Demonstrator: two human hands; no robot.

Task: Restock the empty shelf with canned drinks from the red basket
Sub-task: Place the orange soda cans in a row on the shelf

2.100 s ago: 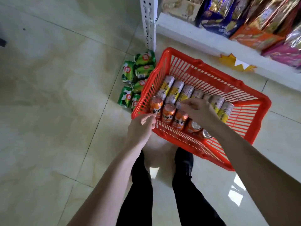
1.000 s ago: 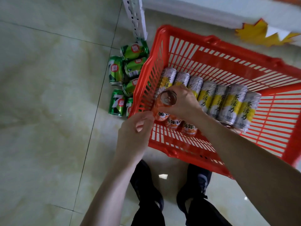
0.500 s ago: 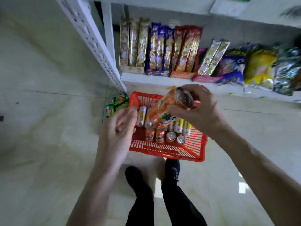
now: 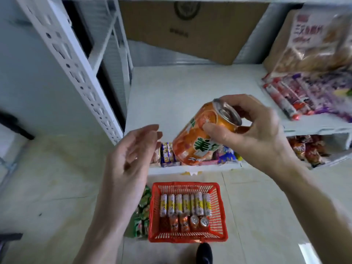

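- A person's right hand (image 4: 253,130) grips an orange soda can (image 4: 202,136) near its top rim, thumb on the printed side and fingers curled behind, the can tilted with its silver lid toward the upper right
- The can hangs in the air in front of a bare white shelf (image 4: 182,88) (a cardboard box (image 4: 192,25) leans at the back of it)
- The left hand (image 4: 131,155) is raised beside the can, fingers spread and holding nothing, not touching it
- Below on the tiled floor, the red basket (image 4: 188,237) holds a row of silver-and-yellow cans (image 4: 185,204) lying flat, with more orange cans (image 4: 185,222) in front of them
- Green cans (image 4: 142,212) lie on the floor just left of the basket
- Packaged snacks (image 4: 308,92) fill the shelf's right side, and more line the shelf below
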